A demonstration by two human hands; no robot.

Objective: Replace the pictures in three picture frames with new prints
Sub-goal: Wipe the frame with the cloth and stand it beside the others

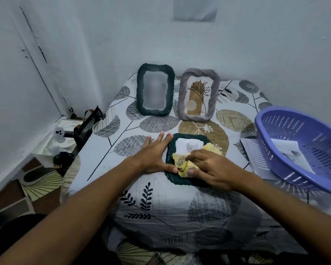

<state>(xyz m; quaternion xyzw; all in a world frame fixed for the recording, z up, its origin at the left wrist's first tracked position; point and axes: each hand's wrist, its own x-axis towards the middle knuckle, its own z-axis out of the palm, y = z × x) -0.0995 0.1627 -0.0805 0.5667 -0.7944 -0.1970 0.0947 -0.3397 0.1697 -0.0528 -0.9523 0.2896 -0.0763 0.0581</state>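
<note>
Purple perforated basket point(302, 150) at the right edge of the leaf-patterned tablecloth point(161, 197), small white ghost figure point(59, 135) at left.

back edge: two upright frames, the dark green frame point(155, 89) and the grey frame point(198, 94), stand just beside each other with only a thin gap, pretty much walling off the back

middle: the flat green frame point(182, 177) lies here with both hands and a yellow cloth point(182, 165) on it, so that spot's taken

left side: open patterned tablecloth point(107, 155) left of the left hand point(154, 155), easy way in

right side: purple basket point(302, 148) sits over loose prints point(256, 159), blocks that whole edge

front: bare cloth between the forearms, open

off-table left: dark clutter point(86, 127) against the wall corner
</note>
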